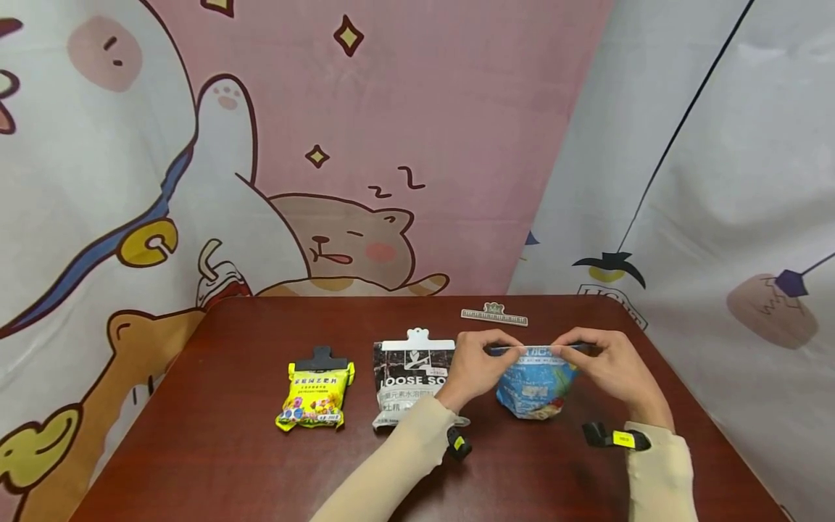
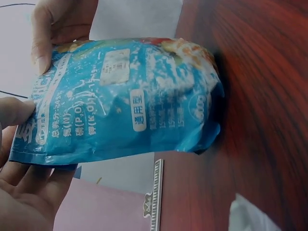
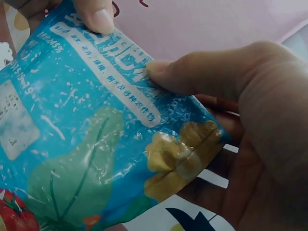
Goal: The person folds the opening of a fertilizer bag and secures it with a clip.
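Observation:
Both hands pinch the top edge of a blue printed fertilizer bag [image 1: 536, 384], one at each side. My left hand [image 1: 479, 362] has its thumb on the near face and fingers behind, as the left wrist view shows. In the right wrist view my right hand [image 3: 260, 110] grips the other upper corner the same way, thumb near the white lettering. The bag hangs upright with its full lower part close over the table. Behind it lies a silver ruler-edged clip [image 1: 493, 315], which no hand touches.
Left of the hands lies a black-and-white soil bag [image 1: 411, 377] with a white clip [image 1: 418, 341] along its top, partly covered by the left arm. Further left is a yellow fertilizer bag [image 1: 316, 397] with a black clip [image 1: 322, 360]. All rest on a dark red table [image 1: 215, 442].

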Motion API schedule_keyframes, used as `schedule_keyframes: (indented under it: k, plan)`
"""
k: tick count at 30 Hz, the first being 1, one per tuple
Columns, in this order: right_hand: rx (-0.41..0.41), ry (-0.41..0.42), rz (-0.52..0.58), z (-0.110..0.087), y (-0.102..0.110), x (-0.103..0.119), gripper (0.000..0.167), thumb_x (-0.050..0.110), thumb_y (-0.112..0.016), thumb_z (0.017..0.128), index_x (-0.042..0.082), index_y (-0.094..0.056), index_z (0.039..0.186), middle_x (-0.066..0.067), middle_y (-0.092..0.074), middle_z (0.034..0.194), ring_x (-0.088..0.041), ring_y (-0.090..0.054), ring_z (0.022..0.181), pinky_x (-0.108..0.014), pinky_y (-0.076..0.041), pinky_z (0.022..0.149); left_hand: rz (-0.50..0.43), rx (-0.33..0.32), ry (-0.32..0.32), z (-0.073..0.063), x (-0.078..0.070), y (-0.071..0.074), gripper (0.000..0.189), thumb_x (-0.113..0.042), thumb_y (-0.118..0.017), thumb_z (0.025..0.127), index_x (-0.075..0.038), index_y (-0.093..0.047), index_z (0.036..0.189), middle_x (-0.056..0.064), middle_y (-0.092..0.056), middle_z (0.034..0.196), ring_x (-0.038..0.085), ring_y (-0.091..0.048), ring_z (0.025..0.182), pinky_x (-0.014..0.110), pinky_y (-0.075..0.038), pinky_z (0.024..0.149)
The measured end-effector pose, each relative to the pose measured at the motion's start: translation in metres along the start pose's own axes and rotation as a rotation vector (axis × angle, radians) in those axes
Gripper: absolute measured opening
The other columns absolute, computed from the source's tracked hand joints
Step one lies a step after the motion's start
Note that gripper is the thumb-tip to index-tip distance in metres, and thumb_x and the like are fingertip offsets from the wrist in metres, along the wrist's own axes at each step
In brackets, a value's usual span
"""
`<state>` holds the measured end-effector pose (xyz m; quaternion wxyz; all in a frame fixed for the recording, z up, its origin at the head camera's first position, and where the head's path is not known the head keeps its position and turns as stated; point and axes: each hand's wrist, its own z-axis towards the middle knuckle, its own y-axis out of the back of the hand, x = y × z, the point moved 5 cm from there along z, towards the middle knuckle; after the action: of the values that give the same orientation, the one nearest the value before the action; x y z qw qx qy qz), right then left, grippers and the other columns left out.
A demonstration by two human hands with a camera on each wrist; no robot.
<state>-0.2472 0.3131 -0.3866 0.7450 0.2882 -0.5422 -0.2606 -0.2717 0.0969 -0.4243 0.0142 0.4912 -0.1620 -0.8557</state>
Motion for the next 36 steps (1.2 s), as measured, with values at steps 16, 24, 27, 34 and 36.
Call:
schedule_keyframes:
  k: [16, 24, 27, 34, 36]
  plan:
    - [-0.003, -0.037, -0.042, -0.002, 0.007, -0.008, 0.02, 0.042, -0.072, 0.095, 0.024, -0.077, 0.102, -0.005, -0.074, 0.1, -0.015, -0.062, 0.081, -0.028, -0.054, 0.064, -0.105, -0.004, 0.002, -0.005, 0.009, 0.006, 0.011, -0.029, -0.077, 0.094, -0.021, -0.083, 0.098, -0.004, -0.079, 0.089, 0.001, -0.07, 0.071, 0.02, -0.057, 0.064]
    - [-0.029, -0.024, -0.046, -0.001, 0.004, -0.012, 0.018, 0.043, -0.072, 0.095, 0.027, -0.078, 0.102, -0.002, -0.073, 0.098, -0.017, -0.061, 0.081, -0.027, -0.053, 0.063, -0.11, -0.017, 0.019, -0.004, 0.011, 0.008, 0.009, -0.026, -0.078, 0.093, -0.02, -0.083, 0.097, -0.004, -0.08, 0.088, -0.001, -0.068, 0.07, 0.02, -0.056, 0.062]
    - [-0.015, -0.041, -0.022, -0.002, 0.004, -0.013, 0.021, 0.044, -0.072, 0.095, 0.025, -0.078, 0.104, -0.004, -0.074, 0.099, -0.017, -0.062, 0.079, -0.029, -0.055, 0.063, -0.119, -0.018, 0.039, -0.005, 0.013, 0.008, 0.009, -0.028, -0.079, 0.092, -0.022, -0.083, 0.098, -0.005, -0.08, 0.088, -0.001, -0.07, 0.072, 0.021, -0.056, 0.064]
    - [-0.007, -0.072, -0.016, -0.004, 0.008, -0.015, 0.024, 0.046, -0.073, 0.094, 0.025, -0.078, 0.105, -0.004, -0.074, 0.102, -0.017, -0.064, 0.081, -0.028, -0.054, 0.065, -0.148, -0.009, 0.049, -0.009, 0.013, 0.011, 0.01, -0.027, -0.079, 0.092, -0.02, -0.082, 0.098, -0.002, -0.08, 0.091, 0.001, -0.073, 0.08, 0.023, -0.059, 0.071]
    - [-0.016, -0.074, -0.022, -0.005, 0.009, -0.016, 0.023, 0.045, -0.073, 0.094, 0.025, -0.078, 0.105, -0.004, -0.074, 0.101, -0.015, -0.063, 0.081, -0.028, -0.054, 0.065, -0.145, -0.006, 0.049, -0.009, 0.013, 0.012, 0.01, -0.027, -0.079, 0.092, -0.02, -0.082, 0.098, -0.002, -0.08, 0.092, 0.002, -0.073, 0.08, 0.023, -0.059, 0.072]
